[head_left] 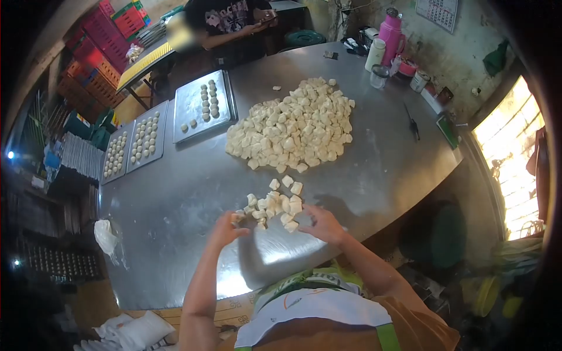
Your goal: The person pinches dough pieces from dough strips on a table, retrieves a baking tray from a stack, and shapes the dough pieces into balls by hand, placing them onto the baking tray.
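Cut dough pieces [274,203] lie in a small loose cluster on the metal table near my body. At the cluster's left edge is my left hand [225,230], fingers apart, with its fingertips at a dough piece. My right hand [323,224] is on the opposite side, open and curved toward the pieces, its fingertips close to them. Neither hand is closed around anything. Just beyond the cluster rises a large heap of similar dough pieces [293,126].
Trays of rounded dough balls, including a silver tray [190,108], stand at the left. A white plastic bag [105,237] lies near the left edge. A pink thermos [391,38], a jar [379,76] and a knife [413,126] are at the right. Another person [234,23] stands behind the table.
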Demonstrator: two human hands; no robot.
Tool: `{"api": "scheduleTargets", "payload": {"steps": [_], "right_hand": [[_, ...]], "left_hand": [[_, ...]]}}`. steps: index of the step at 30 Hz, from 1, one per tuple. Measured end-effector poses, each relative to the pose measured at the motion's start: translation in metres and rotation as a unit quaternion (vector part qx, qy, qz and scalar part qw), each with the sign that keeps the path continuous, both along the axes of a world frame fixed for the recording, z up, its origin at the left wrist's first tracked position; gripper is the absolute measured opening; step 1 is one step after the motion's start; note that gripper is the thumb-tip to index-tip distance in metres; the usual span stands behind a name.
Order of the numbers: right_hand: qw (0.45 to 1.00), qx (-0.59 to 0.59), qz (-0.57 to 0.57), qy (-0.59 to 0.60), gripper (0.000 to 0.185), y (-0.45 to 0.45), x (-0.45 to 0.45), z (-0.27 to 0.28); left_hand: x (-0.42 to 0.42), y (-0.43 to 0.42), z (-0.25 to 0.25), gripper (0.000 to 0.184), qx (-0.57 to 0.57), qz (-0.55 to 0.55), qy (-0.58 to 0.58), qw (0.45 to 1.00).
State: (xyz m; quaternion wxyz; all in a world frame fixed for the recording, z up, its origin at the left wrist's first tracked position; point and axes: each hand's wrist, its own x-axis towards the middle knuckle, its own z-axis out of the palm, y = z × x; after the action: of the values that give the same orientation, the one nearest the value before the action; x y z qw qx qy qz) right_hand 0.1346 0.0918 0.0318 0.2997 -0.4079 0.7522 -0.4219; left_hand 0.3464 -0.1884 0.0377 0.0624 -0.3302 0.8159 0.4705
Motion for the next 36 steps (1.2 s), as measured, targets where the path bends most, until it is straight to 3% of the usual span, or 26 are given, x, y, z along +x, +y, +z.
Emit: {"api": "scheduleTargets", "payload": {"steps": [3, 5, 7, 9, 11, 13, 14, 15, 16, 17, 19, 20, 22, 24, 25, 26, 27, 29, 30, 32, 33, 34, 36], "right_hand": [[0.994, 0.094, -0.024, 0.041, 0.099, 0.003, 0.001, -0.038], [0.990, 0.088, -0.018, 0.112, 0.101, -0.021, 0.010, -0.046], [0.985, 0.090, -0.013, 0.149, 0.102, -0.057, 0.007, -0.047], [0.973, 0.111, 0.081, 0.185, 0.096, -0.103, -0.013, -0.043], [0.975, 0.049, 0.063, 0.206, 0.087, -0.119, -0.031, -0.026], [0.973, -0.009, 0.051, 0.224, 0.079, -0.134, -0.054, -0.016], [0.949, -0.020, -0.029, 0.313, 0.066, -0.139, -0.062, -0.016], [0.910, -0.029, -0.108, 0.399, 0.054, -0.139, -0.063, -0.017], [0.909, -0.024, -0.109, 0.402, 0.054, -0.135, -0.063, -0.016], [0.926, -0.025, -0.113, 0.360, 0.048, -0.127, -0.062, -0.010], [0.955, -0.022, -0.118, 0.271, 0.038, -0.102, -0.050, -0.006], [0.962, 0.013, -0.057, 0.266, 0.035, -0.086, -0.040, -0.017], [0.977, 0.040, 0.027, 0.208, 0.033, -0.058, -0.003, -0.033], [0.993, 0.013, 0.032, 0.115, 0.033, -0.044, 0.043, -0.030], [0.997, -0.011, 0.015, 0.074, 0.033, -0.044, 0.064, -0.024], [0.997, -0.012, 0.004, 0.081, 0.033, -0.041, 0.079, -0.033], [0.988, -0.030, 0.008, 0.153, 0.033, -0.040, 0.089, -0.045], [0.973, -0.051, 0.007, 0.226, 0.034, -0.026, 0.079, -0.057], [0.980, -0.042, 0.002, 0.197, 0.031, -0.015, 0.062, -0.056], [0.990, -0.028, -0.002, 0.137, 0.027, 0.004, 0.019, -0.043], [0.991, -0.016, -0.070, 0.113, 0.022, 0.012, -0.002, -0.033], [0.987, -0.003, -0.134, 0.087, 0.017, 0.019, -0.026, -0.011], [0.972, -0.051, -0.187, 0.133, 0.008, 0.041, -0.084, 0.009]], "left_hand": [[0.016, -0.034, -0.059, 0.079, -0.228, -0.111, 0.009, 0.967], [-0.017, -0.007, -0.066, 0.086, -0.176, -0.109, 0.056, 0.977], [-0.063, 0.012, -0.088, 0.082, -0.197, -0.145, 0.145, 0.959], [-0.094, 0.006, -0.101, 0.084, -0.159, -0.193, 0.156, 0.956], [-0.116, -0.012, -0.079, 0.086, -0.125, -0.242, 0.176, 0.946], [-0.103, -0.026, -0.022, 0.080, 0.112, -0.065, 0.215, 0.968], [-0.092, -0.036, -0.020, 0.080, 0.120, -0.067, 0.211, 0.968], [-0.078, -0.046, -0.022, 0.072, 0.001, -0.063, 0.211, 0.975], [-0.070, -0.057, -0.023, 0.064, -0.121, -0.057, 0.216, 0.967], [-0.061, -0.064, -0.027, 0.064, -0.116, -0.059, 0.221, 0.967], [-0.031, -0.059, -0.044, 0.057, 0.085, 0.025, 0.159, 0.983], [-0.019, -0.047, -0.049, 0.057, 0.091, 0.025, 0.159, 0.983], [-0.004, -0.014, -0.054, 0.047, 0.224, 0.128, 0.193, 0.947], [0.003, 0.031, -0.060, 0.033, 0.491, 0.241, 0.185, 0.816], [0.010, 0.054, -0.073, 0.031, 0.585, 0.232, 0.148, 0.763], [0.009, 0.073, -0.082, 0.030, 0.669, 0.223, 0.107, 0.701], [-0.003, 0.095, -0.065, 0.030, 0.669, 0.213, 0.106, 0.705], [-0.012, 0.138, -0.025, 0.040, 0.779, 0.082, 0.157, 0.602], [-0.015, 0.140, -0.008, 0.040, 0.776, 0.077, 0.155, 0.606], [-0.023, 0.132, 0.021, 0.043, 0.692, 0.019, 0.136, 0.709], [-0.027, 0.128, 0.028, 0.045, 0.644, -0.008, 0.124, 0.755], [-0.031, 0.125, 0.025, 0.045, 0.638, -0.006, 0.127, 0.759], [-0.040, 0.117, 0.011, 0.050, 0.338, 0.044, 0.106, 0.934]]}}
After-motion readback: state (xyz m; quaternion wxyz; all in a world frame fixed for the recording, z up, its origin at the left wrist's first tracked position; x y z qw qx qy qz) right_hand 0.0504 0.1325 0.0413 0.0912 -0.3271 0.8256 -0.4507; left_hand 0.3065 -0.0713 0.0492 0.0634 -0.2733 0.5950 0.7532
